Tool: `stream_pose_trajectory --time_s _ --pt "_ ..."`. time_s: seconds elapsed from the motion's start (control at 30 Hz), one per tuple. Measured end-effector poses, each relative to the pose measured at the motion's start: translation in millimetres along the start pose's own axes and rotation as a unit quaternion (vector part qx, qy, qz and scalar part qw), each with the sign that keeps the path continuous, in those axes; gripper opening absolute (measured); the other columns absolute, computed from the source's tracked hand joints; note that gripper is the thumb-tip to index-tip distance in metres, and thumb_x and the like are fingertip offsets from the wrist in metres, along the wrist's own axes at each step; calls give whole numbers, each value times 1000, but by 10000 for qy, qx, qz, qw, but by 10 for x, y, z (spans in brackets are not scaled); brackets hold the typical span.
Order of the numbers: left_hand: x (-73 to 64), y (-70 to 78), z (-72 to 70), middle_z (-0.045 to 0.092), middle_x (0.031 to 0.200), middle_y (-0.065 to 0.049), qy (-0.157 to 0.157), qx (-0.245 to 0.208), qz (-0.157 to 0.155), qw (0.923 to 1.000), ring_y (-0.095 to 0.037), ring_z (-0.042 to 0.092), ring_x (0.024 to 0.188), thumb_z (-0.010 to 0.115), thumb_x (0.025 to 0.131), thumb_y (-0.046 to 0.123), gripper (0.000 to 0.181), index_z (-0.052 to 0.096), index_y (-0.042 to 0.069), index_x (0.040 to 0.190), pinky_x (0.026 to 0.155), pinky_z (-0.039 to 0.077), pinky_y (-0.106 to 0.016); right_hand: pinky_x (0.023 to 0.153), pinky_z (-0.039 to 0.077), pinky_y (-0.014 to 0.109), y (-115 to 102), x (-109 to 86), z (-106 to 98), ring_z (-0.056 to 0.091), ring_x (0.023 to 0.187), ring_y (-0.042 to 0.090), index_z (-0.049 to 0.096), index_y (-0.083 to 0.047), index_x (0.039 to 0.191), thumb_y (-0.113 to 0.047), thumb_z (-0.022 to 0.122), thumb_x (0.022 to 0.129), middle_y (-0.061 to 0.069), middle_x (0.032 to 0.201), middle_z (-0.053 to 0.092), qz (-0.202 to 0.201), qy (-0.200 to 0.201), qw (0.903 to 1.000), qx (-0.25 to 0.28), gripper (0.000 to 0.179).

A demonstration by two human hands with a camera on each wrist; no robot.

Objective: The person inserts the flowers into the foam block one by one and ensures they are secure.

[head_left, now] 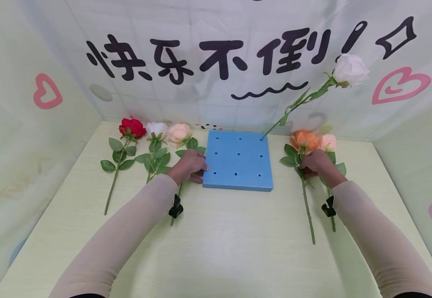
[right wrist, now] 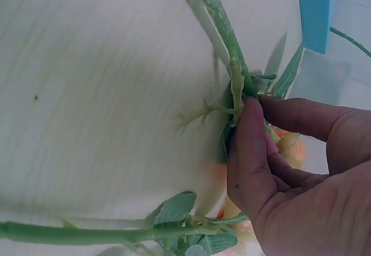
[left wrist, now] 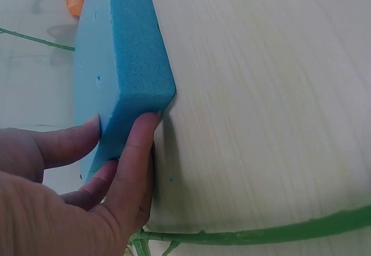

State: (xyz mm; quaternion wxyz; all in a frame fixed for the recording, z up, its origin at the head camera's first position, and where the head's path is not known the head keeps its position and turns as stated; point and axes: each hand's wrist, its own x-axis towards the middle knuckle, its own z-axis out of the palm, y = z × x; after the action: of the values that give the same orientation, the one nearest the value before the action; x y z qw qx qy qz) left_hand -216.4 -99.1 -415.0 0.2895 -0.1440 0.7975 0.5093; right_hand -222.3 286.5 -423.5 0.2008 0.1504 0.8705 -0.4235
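A square blue foam board (head_left: 226,163) with rows of small holes lies on the table. My left hand (head_left: 191,164) holds its left edge, the thumb on the top face and the fingers along the side, as the left wrist view shows of the board (left wrist: 142,41). On the right, my right hand (head_left: 318,162) pinches the leafy stem (right wrist: 236,85) of an orange rose (head_left: 305,140) between thumb and fingers. The lower stem runs toward me along the table. A white rose (head_left: 351,70) stands in the board's far right hole, leaning right.
Left of the board lie a red rose (head_left: 132,127), a white rose (head_left: 157,128) and a peach rose (head_left: 179,134), the last with its stem under my left wrist. A pink rose (head_left: 328,142) lies beside the orange one. A printed cloth (head_left: 216,99) backs the table.
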Motion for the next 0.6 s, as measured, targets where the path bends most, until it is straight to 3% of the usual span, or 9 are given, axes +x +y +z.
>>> stream_pose_trajectory --time_s 0.2,0.43,0.6 --pt "12 -2 0 58 107 -19 -55 -25 29 10000 -30 62 90 60 94 1 54 43 5 145 67 62 -39 61 60 32 4 -19 -18 63 61 16 64 3 80 -1 61 83 4 66 62 10 -54 10000 74 5" --pt "-1 14 10 59 106 -19 11 -43 4 10000 -30 63 90 60 93 0 54 43 4 144 67 62 -40 67 60 33 -67 -75 -76 62 65 17 54 -1 85 2 54 85 4 73 59 19 -60 9991 418 3" --pt "-15 18 6 60 108 -20 22 -51 -25 10000 -30 63 90 60 93 0 55 43 5 145 67 62 -40 65 60 31 -113 -106 -151 61 62 15 53 1 88 3 57 85 2 69 57 36 32 9980 629 5"
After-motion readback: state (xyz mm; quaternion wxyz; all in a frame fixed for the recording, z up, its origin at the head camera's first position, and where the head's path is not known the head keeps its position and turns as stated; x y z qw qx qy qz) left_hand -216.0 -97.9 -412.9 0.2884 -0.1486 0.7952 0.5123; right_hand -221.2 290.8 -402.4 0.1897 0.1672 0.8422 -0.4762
